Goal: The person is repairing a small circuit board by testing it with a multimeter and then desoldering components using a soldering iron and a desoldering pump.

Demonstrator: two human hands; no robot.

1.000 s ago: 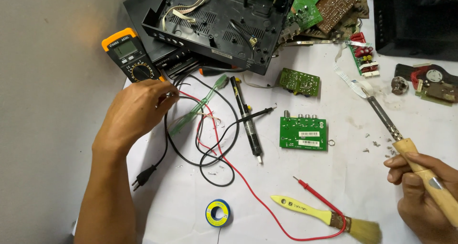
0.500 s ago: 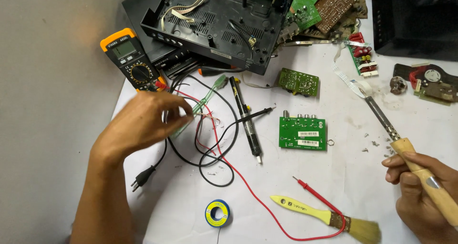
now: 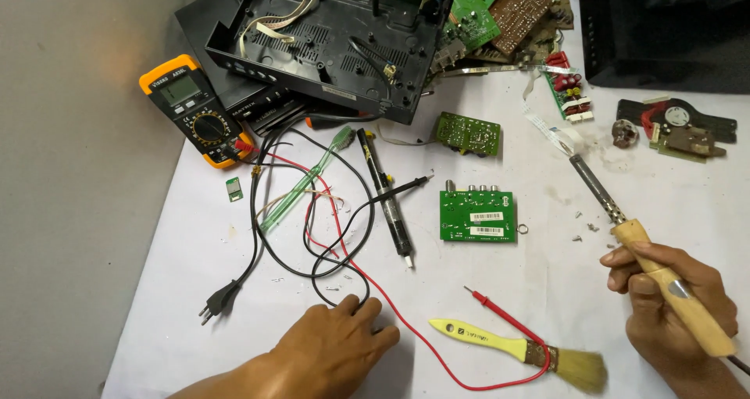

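Across the far side of the desk (image 3: pixel 234 305) we log the biggest item first: a black plastic chassis (image 3: pixel 328 44), opened and mostly emptied, with ribbon cables loose inside. Beside it at the far right edge lie several removed circuit boards (image 3: pixel 500 8), green and brown, stacked loosely. An orange-cased multimeter (image 3: pixel 195 110) sits at the left of the chassis; its red lead (image 3: pixel 375 286) and a black cable (image 3: pixel 312 235) loop over the white surface, the black one ending in a mains plug (image 3: pixel 217 299).

Mid-desk: a green circuit board (image 3: pixel 478 216) with three sockets along its far edge lies flat and apart from both hands. A black probe pen (image 3: pixel 384 190) and a green translucent tool (image 3: pixel 301 182) lie to its left. A yellow-handled brush (image 3: pixel 519 348) rests near the front edge.

Our right hand (image 3: pixel 672 313) has its fingers closed around the wooden handle of a soldering iron (image 3: pixel 625 227); the metal tip points away, well clear of the green board. Our left hand (image 3: pixel 332 348) rests palm down, fingers loosely spread and holding nothing, fingertips touching the black cable loop.

Judgement on progress: disassembly looks done, boards are out, small screws (image 3: pixel 586 226) lie scattered. Soldering on the green board appears not yet begun, since the iron touches nothing.
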